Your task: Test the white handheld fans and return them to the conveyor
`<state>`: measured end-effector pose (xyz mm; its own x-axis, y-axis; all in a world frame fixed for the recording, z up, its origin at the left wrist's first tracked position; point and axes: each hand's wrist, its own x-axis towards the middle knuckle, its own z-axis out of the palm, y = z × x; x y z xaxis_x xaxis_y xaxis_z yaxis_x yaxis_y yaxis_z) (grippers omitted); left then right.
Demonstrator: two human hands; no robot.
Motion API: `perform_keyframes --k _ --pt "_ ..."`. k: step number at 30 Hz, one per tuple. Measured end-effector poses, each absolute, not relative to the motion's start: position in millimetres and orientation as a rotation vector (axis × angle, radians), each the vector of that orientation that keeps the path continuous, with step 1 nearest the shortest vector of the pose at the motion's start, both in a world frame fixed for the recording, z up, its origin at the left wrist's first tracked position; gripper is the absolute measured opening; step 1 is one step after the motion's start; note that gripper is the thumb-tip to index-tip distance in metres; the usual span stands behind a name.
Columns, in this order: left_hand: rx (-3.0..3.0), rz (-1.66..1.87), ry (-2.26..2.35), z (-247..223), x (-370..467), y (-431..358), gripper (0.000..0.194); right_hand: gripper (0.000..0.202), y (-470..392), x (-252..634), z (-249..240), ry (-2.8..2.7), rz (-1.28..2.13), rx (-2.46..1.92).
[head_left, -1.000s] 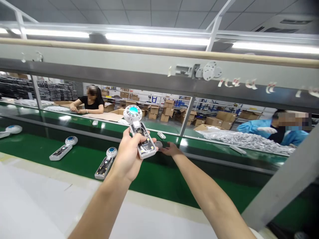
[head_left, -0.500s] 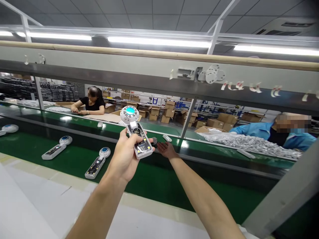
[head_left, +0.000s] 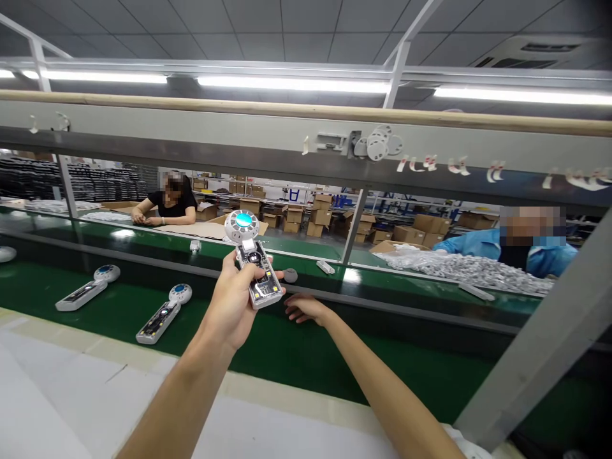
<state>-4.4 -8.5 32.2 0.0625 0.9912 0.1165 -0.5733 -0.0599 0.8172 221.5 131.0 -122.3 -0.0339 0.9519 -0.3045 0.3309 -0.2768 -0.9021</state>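
Note:
My left hand (head_left: 230,298) is closed around a handheld device (head_left: 259,280) with a round white head, a blue disc in that head and a circuit board showing in its body. The device is tilted, head up and away from me. A small round grey disc (head_left: 290,275) shows at the fingertips of this hand; whether they grip it I cannot tell. My right hand (head_left: 307,308) is just right of the device, over the green conveyor belt (head_left: 335,357). Its fingers are apart, with nothing visible in them.
Two similar devices (head_left: 164,313) (head_left: 88,288) lie on the belt at left. White pieces (head_left: 326,267) lie on the far belt. Two people work across the line, one beside a silvery heap (head_left: 459,271). A slanted metal post (head_left: 540,331) stands at right, and a beam (head_left: 268,137) runs overhead.
My right hand has drawn back from beside the grey disc, lower and nearer me, turning its palm downward. The left hand keeps the device. Devices on the belt have shifted left in view.

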Motion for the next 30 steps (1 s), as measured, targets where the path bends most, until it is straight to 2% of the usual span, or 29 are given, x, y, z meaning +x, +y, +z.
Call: perform_keyframes --k 5,9,10,13,15,21,30 --pt "0.901 1.385 0.659 24.2 4.3 -6.1 0.049 0.019 100.6 226.9 -110.4 -1.697 1.278 -1.650" --pt "1.001 1.297 0.612 16.6 16.0 -6.5 0.053 0.017 78.9 226.8 -85.9 -1.771 1.097 -1.548" --pt "1.021 1.270 0.580 14.6 19.3 -7.6 0.055 0.020 71.5 225.9 -74.7 -1.770 1.037 -1.491" --pt "1.077 1.143 0.467 8.2 28.7 -12.3 0.064 0.051 41.1 222.2 -33.2 -1.672 0.904 -1.305" --pt "1.125 1.057 0.403 4.0 34.2 -15.9 0.070 0.060 15.5 219.7 -7.1 -1.557 0.923 -1.119" --pt "1.228 1.027 0.345 -2.7 41.7 -27.6 0.080 0.054 -42.0 213.0 26.8 -1.831 0.902 -0.974" --pt "1.257 1.049 0.362 -2.6 45.3 -33.8 0.071 0.048 -45.4 214.6 28.7 -1.882 0.913 -0.907"
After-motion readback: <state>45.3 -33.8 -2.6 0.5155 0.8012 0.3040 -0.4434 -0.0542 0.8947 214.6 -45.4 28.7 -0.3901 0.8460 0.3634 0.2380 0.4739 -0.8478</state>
